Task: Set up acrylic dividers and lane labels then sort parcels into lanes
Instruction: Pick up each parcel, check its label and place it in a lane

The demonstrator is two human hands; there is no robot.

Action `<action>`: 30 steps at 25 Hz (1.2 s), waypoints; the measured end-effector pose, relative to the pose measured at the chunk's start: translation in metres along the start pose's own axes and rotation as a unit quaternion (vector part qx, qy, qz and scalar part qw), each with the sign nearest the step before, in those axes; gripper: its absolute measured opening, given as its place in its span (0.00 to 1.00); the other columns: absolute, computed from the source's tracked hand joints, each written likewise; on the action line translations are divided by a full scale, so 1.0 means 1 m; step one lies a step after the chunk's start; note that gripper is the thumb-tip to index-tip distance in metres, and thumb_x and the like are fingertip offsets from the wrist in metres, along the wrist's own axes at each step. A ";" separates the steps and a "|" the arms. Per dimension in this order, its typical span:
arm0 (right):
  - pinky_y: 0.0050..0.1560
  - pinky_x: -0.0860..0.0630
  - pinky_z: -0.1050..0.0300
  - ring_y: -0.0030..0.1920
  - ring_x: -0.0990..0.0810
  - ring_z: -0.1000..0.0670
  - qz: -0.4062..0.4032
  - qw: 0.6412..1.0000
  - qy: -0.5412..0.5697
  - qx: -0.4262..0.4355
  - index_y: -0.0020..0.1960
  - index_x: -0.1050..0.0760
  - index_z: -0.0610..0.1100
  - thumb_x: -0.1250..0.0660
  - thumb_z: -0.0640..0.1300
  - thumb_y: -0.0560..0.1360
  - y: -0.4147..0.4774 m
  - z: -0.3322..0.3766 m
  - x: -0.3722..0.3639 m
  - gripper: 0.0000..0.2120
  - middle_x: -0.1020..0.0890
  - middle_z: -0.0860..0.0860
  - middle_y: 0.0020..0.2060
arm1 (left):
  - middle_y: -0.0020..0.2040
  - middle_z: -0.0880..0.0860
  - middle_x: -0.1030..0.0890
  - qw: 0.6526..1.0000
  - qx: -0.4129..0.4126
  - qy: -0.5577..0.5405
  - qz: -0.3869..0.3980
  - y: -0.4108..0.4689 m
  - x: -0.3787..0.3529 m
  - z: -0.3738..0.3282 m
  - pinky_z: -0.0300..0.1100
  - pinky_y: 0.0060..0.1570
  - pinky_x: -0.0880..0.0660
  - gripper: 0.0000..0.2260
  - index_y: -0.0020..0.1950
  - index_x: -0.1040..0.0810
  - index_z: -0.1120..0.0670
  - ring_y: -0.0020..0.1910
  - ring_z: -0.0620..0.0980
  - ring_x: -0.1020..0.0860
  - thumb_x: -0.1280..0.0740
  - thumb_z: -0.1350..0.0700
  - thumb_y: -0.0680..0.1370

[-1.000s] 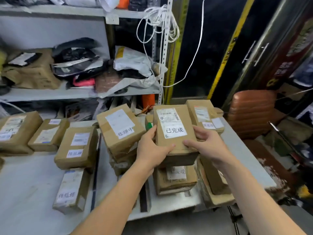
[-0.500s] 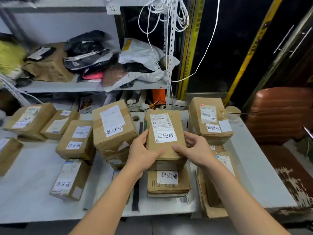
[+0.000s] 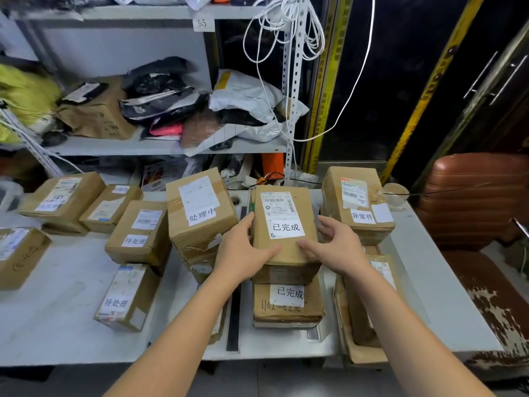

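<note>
A brown parcel (image 3: 283, 213) with a white lane label rests on top of another labelled parcel (image 3: 287, 308) in the middle of the white table (image 3: 57, 325). My left hand (image 3: 240, 253) grips its left side, thumb on the top face. My right hand (image 3: 335, 250) holds the right side, thumb on top and fingers spread along the edge. To the left stands a taller labelled parcel stack (image 3: 200, 213); to the right is another labelled parcel (image 3: 357, 202). A dark strip (image 3: 233, 319) runs along the table between two lanes.
Several more labelled parcels (image 3: 137, 233) lie on the left part of the table. A metal shelf (image 3: 143, 147) with bags and cables stands behind. At the right are a brown chair (image 3: 472, 202) and a small clear cup (image 3: 396, 194).
The parcel in both hands has come down from a raised position onto the middle stack. My right fingers have spread wider along its side.
</note>
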State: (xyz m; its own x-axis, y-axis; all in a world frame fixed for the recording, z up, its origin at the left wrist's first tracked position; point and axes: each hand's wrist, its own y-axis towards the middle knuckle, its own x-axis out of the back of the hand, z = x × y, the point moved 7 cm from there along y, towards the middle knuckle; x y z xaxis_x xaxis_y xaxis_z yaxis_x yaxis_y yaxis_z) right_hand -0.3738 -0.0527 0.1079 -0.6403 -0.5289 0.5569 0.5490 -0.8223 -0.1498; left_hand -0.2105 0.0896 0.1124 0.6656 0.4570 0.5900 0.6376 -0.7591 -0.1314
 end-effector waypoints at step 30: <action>0.75 0.35 0.49 0.77 0.35 0.47 0.091 0.891 -0.323 0.305 0.81 0.39 0.50 0.33 0.60 0.77 -0.077 0.342 -0.413 0.36 0.35 0.51 0.79 | 0.72 0.48 0.28 0.893 0.034 0.405 -0.193 -0.083 0.462 0.280 0.49 0.67 0.31 0.31 0.75 0.32 0.49 0.73 0.50 0.33 0.35 0.36 0.77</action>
State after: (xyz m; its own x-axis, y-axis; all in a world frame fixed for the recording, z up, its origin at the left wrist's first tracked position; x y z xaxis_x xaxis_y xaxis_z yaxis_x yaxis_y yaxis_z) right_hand 0.0322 0.3008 0.1691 -0.1755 -0.2480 0.9527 0.9285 -0.3634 0.0764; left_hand 0.1520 0.4936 0.1731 -0.0910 0.1721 0.9809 0.7992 -0.5749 0.1750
